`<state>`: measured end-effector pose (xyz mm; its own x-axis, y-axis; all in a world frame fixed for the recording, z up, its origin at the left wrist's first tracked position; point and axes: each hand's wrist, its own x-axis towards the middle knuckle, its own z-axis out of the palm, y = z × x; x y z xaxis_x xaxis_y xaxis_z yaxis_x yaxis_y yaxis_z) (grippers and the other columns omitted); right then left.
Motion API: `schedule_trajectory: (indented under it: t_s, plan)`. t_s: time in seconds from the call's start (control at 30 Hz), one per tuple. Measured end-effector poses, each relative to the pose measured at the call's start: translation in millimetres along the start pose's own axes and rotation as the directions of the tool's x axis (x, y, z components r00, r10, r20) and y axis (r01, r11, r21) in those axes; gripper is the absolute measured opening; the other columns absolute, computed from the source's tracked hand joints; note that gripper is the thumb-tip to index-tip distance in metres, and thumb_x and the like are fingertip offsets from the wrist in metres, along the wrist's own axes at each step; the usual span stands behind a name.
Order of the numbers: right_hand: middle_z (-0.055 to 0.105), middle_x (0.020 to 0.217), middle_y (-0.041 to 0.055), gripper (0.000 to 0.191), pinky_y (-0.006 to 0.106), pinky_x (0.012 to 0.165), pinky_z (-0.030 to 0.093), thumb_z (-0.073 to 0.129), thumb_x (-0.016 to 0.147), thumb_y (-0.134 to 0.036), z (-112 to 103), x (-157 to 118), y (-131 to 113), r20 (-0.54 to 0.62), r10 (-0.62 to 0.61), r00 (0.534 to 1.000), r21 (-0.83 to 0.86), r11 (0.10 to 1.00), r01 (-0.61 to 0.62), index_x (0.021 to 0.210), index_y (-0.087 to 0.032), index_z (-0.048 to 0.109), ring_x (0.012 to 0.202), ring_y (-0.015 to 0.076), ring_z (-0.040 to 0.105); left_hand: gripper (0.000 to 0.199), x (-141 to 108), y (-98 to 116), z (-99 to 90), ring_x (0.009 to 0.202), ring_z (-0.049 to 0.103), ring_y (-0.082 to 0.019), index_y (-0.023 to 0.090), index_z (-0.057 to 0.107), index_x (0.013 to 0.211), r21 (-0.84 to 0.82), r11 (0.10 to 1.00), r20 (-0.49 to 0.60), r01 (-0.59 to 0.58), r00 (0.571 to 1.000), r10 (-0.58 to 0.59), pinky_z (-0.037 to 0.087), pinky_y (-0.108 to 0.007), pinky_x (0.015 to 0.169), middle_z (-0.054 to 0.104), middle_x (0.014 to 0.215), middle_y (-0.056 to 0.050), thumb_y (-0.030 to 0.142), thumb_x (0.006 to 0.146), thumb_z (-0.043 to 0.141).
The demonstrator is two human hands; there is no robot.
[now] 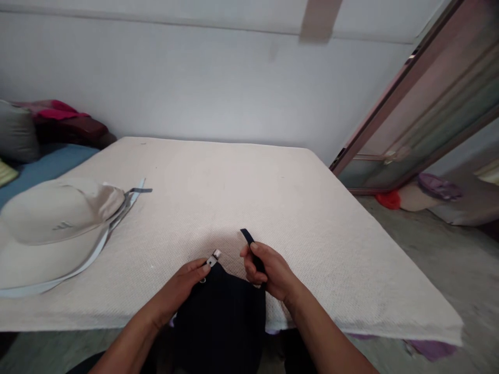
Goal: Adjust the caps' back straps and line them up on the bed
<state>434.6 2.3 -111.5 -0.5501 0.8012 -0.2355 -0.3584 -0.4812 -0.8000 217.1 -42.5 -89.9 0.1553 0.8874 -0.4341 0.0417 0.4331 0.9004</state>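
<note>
A black cloth cap (pixel 226 317) hangs over the table's front edge, close to my body. My left hand (pixel 186 283) is closed on its left corner, the thumb pressing beside a small metal buckle (pixel 213 258). To the right, my right hand (pixel 271 270) pinches the cap's black strap (pixel 247 237) between thumb and fingers. The strap's free end points up and to the left, apart from the buckle. A small eyelet shows just below my left thumb. Most of the cap's lower part falls into shadow.
Several pale caps (pixel 66 210) lie stacked at the left of the table, a grey strap sticking out. A cream textured cloth (pixel 241 187) covers the table, against a white wall (pixel 195 83). A blue surface with a grey cushion (pixel 17 132) stands left; a door frame stands right.
</note>
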Motion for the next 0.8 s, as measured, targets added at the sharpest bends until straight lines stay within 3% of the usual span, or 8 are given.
schedule_trajectory:
  t_s: [0.13, 0.23, 0.43, 0.57, 0.67, 0.8]
  plan:
    - [0.046, 0.054, -0.0053, 0.035, 0.020, 0.041, 0.021, 0.036, 0.093, -0.043, 4, -1, -1, 0.004, -0.005, 1.000, -0.087, 0.996, 0.005, 0.095, -0.015, 0.057, 0.036, 0.0031, 0.025, 0.022, 2, -4, 3.6, 0.066, 0.056, -0.015, 0.021, 0.069, 0.089, -0.171, 0.980, 0.054, 0.098, 0.994, -0.090, 0.041, -0.024, 0.063, 0.068, 0.078, -0.002, 0.037, 0.075, 0.066]
    - [0.046, 0.054, -0.0058, 0.029, 0.020, 0.040, 0.018, 0.042, 0.092, -0.038, 5, -1, -3, 0.037, -0.003, 0.999, -0.115, 0.993, 0.007, 0.102, -0.016, 0.057, 0.036, 0.0028, 0.025, 0.021, 2, -6, 4.7, 0.065, 0.057, -0.013, 0.021, 0.069, 0.092, -0.221, 0.968, 0.123, 0.122, 0.988, -0.097, 0.042, -0.024, 0.064, 0.068, 0.077, -0.002, 0.032, 0.073, 0.068]
    - [0.056, 0.072, 0.0027, 0.011, 0.021, 0.048, 0.031, 0.053, 0.079, -0.018, -5, 2, -6, 0.010, -0.058, 0.998, 0.028, 0.998, 0.058, 0.084, -0.012, 0.060, 0.049, 0.0061, 0.048, 0.026, 1, -7, 4.8, 0.069, 0.058, -0.014, 0.022, 0.069, 0.096, -0.269, 0.947, 0.167, 0.175, 0.977, -0.133, 0.042, -0.025, 0.068, 0.069, 0.082, -0.002, 0.028, 0.071, 0.071]
    - [0.051, 0.063, -0.0015, 0.010, 0.019, 0.041, 0.021, 0.050, 0.076, -0.014, -9, 4, -8, 0.052, -0.022, 0.998, 0.169, 0.985, 0.013, 0.083, -0.013, 0.058, 0.040, 0.0022, 0.032, 0.025, 1, -5, 7.6, 0.075, 0.058, -0.016, 0.020, 0.070, 0.093, -0.174, 0.976, 0.103, 0.134, 0.988, -0.118, 0.041, -0.025, 0.067, 0.067, 0.078, -0.003, 0.037, 0.073, 0.068]
    - [0.046, 0.055, -0.0050, 0.012, 0.019, 0.039, 0.016, 0.049, 0.083, -0.022, -7, 4, -9, 0.068, -0.011, 0.998, 0.151, 0.989, 0.001, 0.087, -0.014, 0.058, 0.036, 0.0015, 0.023, 0.026, 2, -4, 10.5, 0.073, 0.056, -0.017, 0.019, 0.069, 0.087, -0.110, 0.991, 0.120, 0.078, 0.991, -0.065, 0.041, -0.025, 0.065, 0.066, 0.075, -0.003, 0.041, 0.074, 0.066]
    - [0.042, 0.053, -0.0071, 0.019, 0.018, 0.038, 0.014, 0.053, 0.086, -0.034, 0, 3, -6, 0.068, 0.015, 0.998, 0.071, 0.997, -0.020, 0.086, -0.015, 0.057, 0.036, 0.0011, 0.022, 0.032, 3, -4, 13.7, 0.070, 0.057, -0.018, 0.017, 0.069, 0.086, -0.109, 0.992, 0.167, 0.070, 0.985, -0.052, 0.041, -0.027, 0.064, 0.065, 0.072, -0.003, 0.046, 0.072, 0.066]
